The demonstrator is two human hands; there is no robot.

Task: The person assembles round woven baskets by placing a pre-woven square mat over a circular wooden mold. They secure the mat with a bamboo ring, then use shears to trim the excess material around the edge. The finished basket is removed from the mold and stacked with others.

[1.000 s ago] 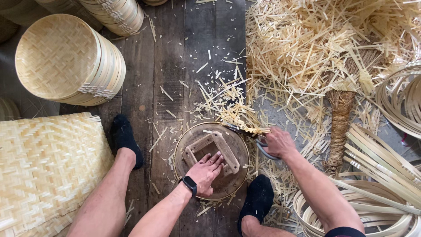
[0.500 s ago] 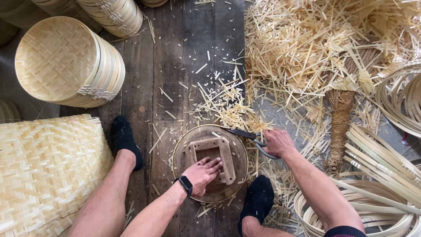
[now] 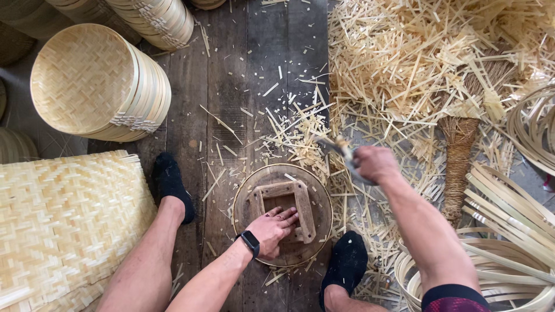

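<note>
The left hand (image 3: 273,226) lies flat, fingers spread, on the square wooden frame (image 3: 283,208) fixed atop a round wooden form (image 3: 283,215), which sits on the plank floor (image 3: 243,86) between the person's two dark-socked feet. The right hand (image 3: 376,163) is clenched around a pair of shears (image 3: 342,151) (blurred, blades not distinct), raised above the bamboo offcuts (image 3: 404,63). Woven bamboo mats (image 3: 63,225) lie at left; stacked round trays (image 3: 98,84) stand beyond.
</note>
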